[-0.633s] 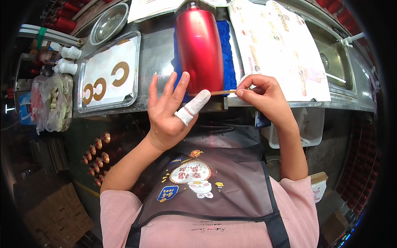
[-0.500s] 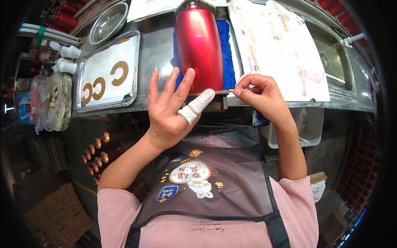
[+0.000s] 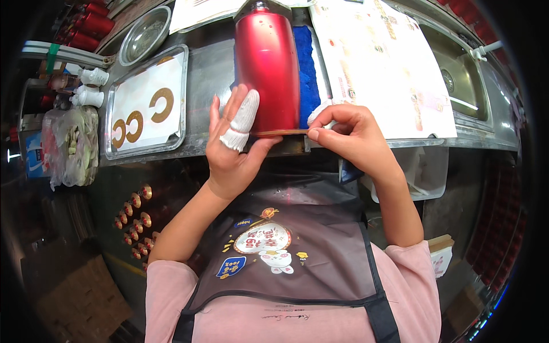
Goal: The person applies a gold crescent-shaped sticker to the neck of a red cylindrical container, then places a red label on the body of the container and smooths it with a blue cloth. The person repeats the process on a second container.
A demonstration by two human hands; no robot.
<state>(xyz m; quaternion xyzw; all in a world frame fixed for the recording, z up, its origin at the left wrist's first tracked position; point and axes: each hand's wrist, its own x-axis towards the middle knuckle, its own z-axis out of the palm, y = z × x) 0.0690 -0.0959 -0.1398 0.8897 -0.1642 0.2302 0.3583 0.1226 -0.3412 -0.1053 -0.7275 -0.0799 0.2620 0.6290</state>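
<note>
A glossy red bottle lies on a blue cloth, its neck away from me and its base toward me. Along the base edge runs a thin gold-brown strip. My right hand pinches the strip's right end between thumb and fingers; a white finger cover shows beside them. My left hand rests against the bottle's lower left side, fingers stretched upward and thumb reaching across below the strip. A white knit cover is on one of its fingers.
Left on the metal counter is a tray with C-shaped gold pieces on white paper; a metal bowl stands behind it. Printed sheets cover the right side, before a sink. Plastic bags hang at far left.
My left hand has turned: its covered finger came off the strip and up against the bottle, and the thumb moved under the base. My right hand shifted slightly left and down with the strip.
</note>
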